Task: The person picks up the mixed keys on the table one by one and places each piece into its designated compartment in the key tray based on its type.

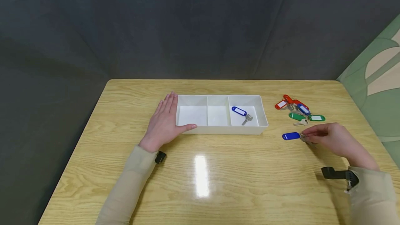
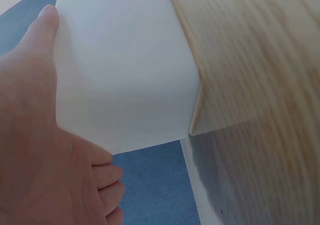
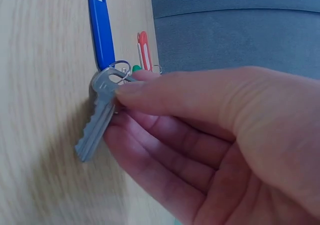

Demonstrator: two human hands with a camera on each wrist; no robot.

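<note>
My right hand [image 1: 334,141] pinches a key [image 3: 102,102] by its bow between thumb and fingers. From its ring hangs a blue key tag [image 1: 291,136], stretching out to the left of my fingertips, low over the table. At the tray's left end lies my left hand [image 1: 164,122], fingers straight along the side wall and thumb across the front rim. The white tray [image 1: 218,130] has three compartments. Its right one holds a key [image 1: 248,118] with a blue tag [image 1: 239,111]; the left and middle ones hold nothing. In the left wrist view, the palm sits against the tray's wall [image 2: 125,75].
Beyond my right hand is a cluster of keys with red tags [image 1: 281,104], a blue tag [image 1: 303,109] and green tags [image 1: 317,117]. They lie on the wooden table [image 1: 237,176], right of the tray. A dark padded panel [image 1: 187,27] rises behind the table.
</note>
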